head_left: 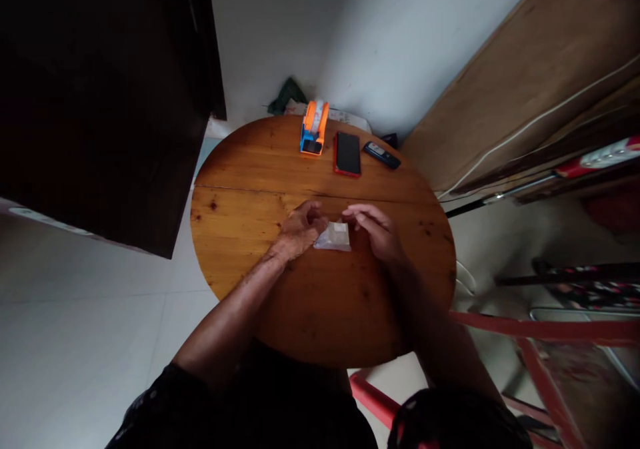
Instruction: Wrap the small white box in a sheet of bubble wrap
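Note:
A small clear plastic packet (336, 237) with something pale inside lies on the round wooden table (240, 236). At its left edge is my left hand (299, 228), fingers curled and thumb against the packet, pinching its upper left corner. My right hand (379, 230) is just right of the packet, apart from it, with the fingers loosely stretched out and nothing visible in them. What exactly the packet contains is too small to make out.
Toward the back of the table stand an orange and blue tape dispenser (314, 128), a phone in a red case (347, 154) and a dark handheld device (382, 154). A dark cabinet (110, 102) is at left; a red chair frame (550, 329) is at right. A white wall rises behind.

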The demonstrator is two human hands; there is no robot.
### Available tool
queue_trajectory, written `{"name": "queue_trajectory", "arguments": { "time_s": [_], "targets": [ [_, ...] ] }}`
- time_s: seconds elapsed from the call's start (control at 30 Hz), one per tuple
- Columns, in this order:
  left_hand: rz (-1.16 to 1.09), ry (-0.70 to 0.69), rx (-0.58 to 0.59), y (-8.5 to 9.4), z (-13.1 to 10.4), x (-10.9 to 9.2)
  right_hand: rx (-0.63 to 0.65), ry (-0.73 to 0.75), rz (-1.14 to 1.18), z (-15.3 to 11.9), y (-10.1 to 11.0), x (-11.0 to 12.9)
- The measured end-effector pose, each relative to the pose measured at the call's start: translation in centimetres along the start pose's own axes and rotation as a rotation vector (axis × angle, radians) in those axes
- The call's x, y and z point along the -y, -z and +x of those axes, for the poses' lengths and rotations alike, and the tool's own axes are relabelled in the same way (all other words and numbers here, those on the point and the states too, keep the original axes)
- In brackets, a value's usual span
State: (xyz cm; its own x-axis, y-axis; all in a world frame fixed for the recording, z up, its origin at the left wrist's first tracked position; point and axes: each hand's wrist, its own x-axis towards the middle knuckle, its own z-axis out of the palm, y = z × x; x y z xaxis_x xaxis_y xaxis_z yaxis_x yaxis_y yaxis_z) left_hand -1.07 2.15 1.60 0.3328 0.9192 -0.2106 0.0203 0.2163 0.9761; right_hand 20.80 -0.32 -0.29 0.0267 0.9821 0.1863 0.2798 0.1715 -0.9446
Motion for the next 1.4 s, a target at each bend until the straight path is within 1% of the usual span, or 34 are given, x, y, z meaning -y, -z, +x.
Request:
{"name": "queue_trajectory", "arguments": {
  "time_s": [0.1,0.2,0.3,0.4,0.5,0.6,0.67,0.77,0.83,0.93,1.0,1.07,1.17,1.23,1.3,1.4],
  "targets": [
    [0.044,-0.014,0.032,0.1,-0.1,0.0,0.073,-0.004,-0.050,-0.2,-0.4,0.6],
    [0.071,-0.022,0.079,0.4,-0.1,0.4,0.088,-0.008,-0.064,-0.1,-0.9,0.8],
    [-0.017,-0.041,0.108,0.9,0.3,1.0,0.078,-0.006,0.005,0.2,-1.0,0.5],
    [-0.085,-0.073,0.105,1.4,0.9,1.7,0.067,-0.001,0.077,0.5,-0.8,0.2],
    [-0.100,-0.142,0.036,1.6,1.4,2.4,0.067,0.004,0.117,0.9,-0.6,0.1],
    [-0.119,-0.204,-0.020,1.3,1.3,3.1,0.075,0.028,0.133,1.1,-0.6,0.2],
    [-0.134,-0.243,-0.133,1.0,1.2,3.4,0.099,0.057,0.121,1.1,-0.7,0.4],
    [-0.146,-0.285,-0.246,0.6,0.9,3.6,0.166,0.105,0.091,0.9,-0.8,0.8],
    [-0.169,-0.315,-0.270,0.4,0.8,3.8,0.221,0.130,0.080,0.9,-0.8,1.1],
    [-0.202,-0.354,-0.246,0.3,0.7,4.0,0.280,0.154,0.071,1.1,-1.0,1.1],
    [-0.191,-0.363,-0.218,0.3,0.6,4.1,0.262,0.138,0.066,1.4,-1.2,0.9],
    [-0.159,-0.368,-0.204,0.3,0.5,4.0,0.209,0.086,0.061,1.7,-1.4,0.6],
    [-0.111,-0.374,-0.217,0.4,0.4,4.0,0.122,-0.019,0.000,1.9,-1.3,0.2],
    [-0.094,-0.375,-0.222,0.4,0.4,4.0,0.078,-0.059,-0.061,1.9,-1.0,0.2],
    [-0.089,-0.372,-0.218,0.4,0.5,4.1,0.063,-0.055,-0.074,1.9,-0.8,0.2],
    [-0.101,-0.368,-0.207,0.2,0.5,4.1,0.095,-0.006,-0.044,1.8,-0.9,0.2]
  ]
}}
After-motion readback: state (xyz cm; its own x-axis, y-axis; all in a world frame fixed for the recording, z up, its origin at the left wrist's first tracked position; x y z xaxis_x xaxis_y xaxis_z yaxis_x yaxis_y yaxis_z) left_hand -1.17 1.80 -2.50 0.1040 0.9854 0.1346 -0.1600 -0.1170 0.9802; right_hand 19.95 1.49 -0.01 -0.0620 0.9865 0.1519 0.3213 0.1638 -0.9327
